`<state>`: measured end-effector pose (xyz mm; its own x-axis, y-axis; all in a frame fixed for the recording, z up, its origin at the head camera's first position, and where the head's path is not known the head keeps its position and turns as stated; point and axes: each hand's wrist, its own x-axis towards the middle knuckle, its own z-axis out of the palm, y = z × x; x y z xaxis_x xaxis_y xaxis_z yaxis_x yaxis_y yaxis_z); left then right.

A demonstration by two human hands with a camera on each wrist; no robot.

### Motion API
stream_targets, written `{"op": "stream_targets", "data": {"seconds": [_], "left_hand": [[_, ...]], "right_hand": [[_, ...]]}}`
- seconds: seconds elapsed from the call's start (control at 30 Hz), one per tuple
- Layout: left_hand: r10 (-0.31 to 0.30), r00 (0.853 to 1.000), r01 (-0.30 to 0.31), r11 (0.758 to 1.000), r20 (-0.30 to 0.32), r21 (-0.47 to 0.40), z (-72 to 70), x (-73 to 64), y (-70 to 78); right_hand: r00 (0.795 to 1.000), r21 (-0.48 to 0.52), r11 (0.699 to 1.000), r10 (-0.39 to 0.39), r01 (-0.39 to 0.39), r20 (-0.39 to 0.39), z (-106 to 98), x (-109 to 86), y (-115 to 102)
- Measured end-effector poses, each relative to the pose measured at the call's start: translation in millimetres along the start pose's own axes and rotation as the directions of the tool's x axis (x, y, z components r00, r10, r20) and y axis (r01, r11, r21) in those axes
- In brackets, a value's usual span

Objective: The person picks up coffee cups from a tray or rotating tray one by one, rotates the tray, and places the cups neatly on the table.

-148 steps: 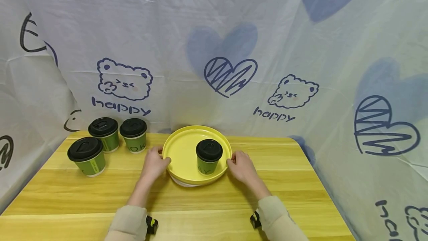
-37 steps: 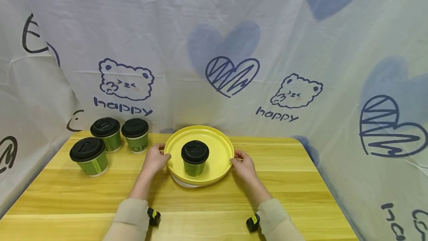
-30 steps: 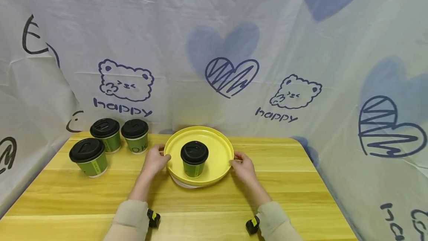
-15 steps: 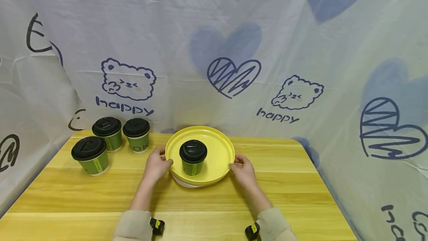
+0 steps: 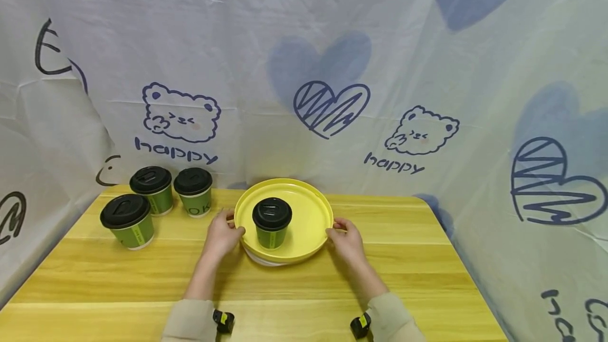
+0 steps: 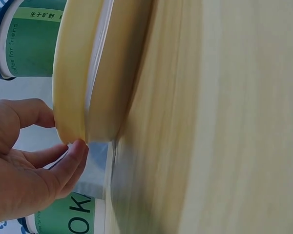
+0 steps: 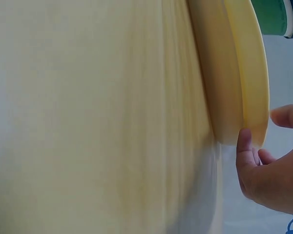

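Note:
A yellow round tray [image 5: 304, 226] rests on a round pale base [image 5: 266, 262], mostly hidden beneath it. On the tray's left front part stands a green paper cup [image 5: 271, 238] with a black lid, upright. My left hand [image 5: 222, 234] pinches the tray's left edge; in the left wrist view its thumb [image 6: 34, 112] lies at the upper rim and fingertips [image 6: 77, 148] touch below. At the opposite edge my right hand [image 5: 347, 239] pinches the rim between thumb and fingers. In the right wrist view one finger [image 7: 244, 139] touches the tray's underside edge.
Several more lidded green cups stand at the table's back left: a front one [image 5: 127, 220], one behind it [image 5: 152, 190] and one marked OK [image 5: 193, 192], close to my left hand. A printed cloth [image 5: 266, 67] hangs behind the wooden table [image 5: 285, 305].
The cup on the tray has moved from the right front to the left front, its visible print changing, as the tray turned clockwise. Both hands stay at the rim; the other cups stand still.

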<state>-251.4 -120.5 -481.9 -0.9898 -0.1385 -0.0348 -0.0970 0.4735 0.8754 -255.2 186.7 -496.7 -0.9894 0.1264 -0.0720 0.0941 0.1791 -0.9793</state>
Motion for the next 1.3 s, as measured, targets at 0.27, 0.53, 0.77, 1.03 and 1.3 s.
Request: {"op": "stream_targets", "data": {"seconds": [0.27, 0.53, 0.77, 1.03, 1.3], "left_hand": [[0.016, 1.0, -0.016, 1.0, 0.017, 0.011, -3.1, 5.8, -0.7], [0.02, 0.999, -0.022, 0.999, 0.039, 0.04, -5.2, 15.2, -2.4], [0.01, 0.999, -0.011, 0.999, 0.034, 0.034, -5.5, 15.9, -2.6], [-0.008, 1.0, 0.009, 1.0, 0.012, -0.006, -1.7, 9.3, -0.6], [-0.013, 1.0, 0.014, 0.999, 0.01, -0.034, 0.5, 1.4, 0.7]], "right_hand": [[1.0, -0.123, 0.992, -0.026, 0.025, -0.006, -1.7, 14.4, 1.9], [0.999, -0.137, 0.99, -0.035, 0.038, 0.024, -0.3, 16.3, 1.3], [0.999, -0.09, 0.995, -0.046, 0.048, 0.025, 2.3, 11.8, 1.8], [0.999, -0.045, 0.999, -0.013, 0.014, 0.029, 2.4, 6.7, 0.0], [0.999, -0.024, 1.0, -0.018, 0.019, 0.046, 2.5, 1.5, 0.3]]}}
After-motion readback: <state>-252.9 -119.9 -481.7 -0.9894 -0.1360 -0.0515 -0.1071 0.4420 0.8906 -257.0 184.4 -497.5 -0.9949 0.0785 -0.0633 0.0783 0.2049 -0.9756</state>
